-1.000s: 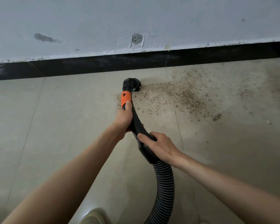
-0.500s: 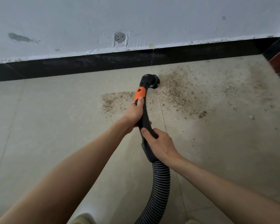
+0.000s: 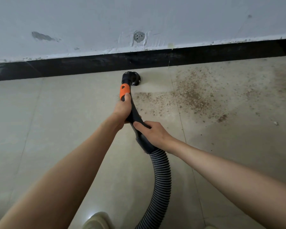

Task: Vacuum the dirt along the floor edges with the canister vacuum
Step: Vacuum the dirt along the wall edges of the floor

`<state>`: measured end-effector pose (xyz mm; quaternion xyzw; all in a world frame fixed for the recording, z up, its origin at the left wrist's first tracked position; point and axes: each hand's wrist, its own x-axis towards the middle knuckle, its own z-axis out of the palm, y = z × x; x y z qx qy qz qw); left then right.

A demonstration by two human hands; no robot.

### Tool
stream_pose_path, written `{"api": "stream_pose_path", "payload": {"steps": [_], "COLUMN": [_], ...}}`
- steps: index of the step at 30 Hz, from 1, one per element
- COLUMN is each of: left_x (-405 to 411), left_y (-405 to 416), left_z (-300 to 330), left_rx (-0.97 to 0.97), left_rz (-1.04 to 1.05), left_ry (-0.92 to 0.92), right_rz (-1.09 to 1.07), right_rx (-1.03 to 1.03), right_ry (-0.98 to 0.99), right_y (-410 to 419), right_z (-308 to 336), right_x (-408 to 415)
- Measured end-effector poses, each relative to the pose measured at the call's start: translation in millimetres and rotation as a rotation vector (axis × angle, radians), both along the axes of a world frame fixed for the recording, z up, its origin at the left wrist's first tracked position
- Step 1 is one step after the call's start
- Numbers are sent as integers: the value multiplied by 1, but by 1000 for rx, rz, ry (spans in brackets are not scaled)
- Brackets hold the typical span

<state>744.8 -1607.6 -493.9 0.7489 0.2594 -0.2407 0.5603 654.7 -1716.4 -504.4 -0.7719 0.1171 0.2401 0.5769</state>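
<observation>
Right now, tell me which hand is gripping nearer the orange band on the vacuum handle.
The left hand: its thumb lies on the orange band, just behind the nozzle. The right hand grips lower, near the ribbed hose.

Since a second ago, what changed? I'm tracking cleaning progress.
The nozzle moved up close to the baseboard, and a strip of floor by the baseboard has been cleared of dirt. Left hand and right hand kept their grips on the wand.

open tile floor (image 3: 56, 129) left, black baseboard (image 3: 89, 63) blocks ahead, ribbed hose (image 3: 160, 179) trails behind
</observation>
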Motion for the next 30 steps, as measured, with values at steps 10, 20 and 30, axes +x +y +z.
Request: {"api": "stream_pose_path", "payload": {"steps": [10,20,30], "left_x": [-39,-66,-65], "left_y": [78,69,47], "left_z": [-5,-6,-2], "left_rx": [-33,-41,-127], "left_rz": [230,295,210], "left_ry": [28,19,35], "right_rz": [247,243,148], "right_rx": [-39,132,-23], "right_ry": [28,193,102], "right_y": [50,32,23], "right_z": [7,25,30], "right_x": [-10,-30,-45]}}
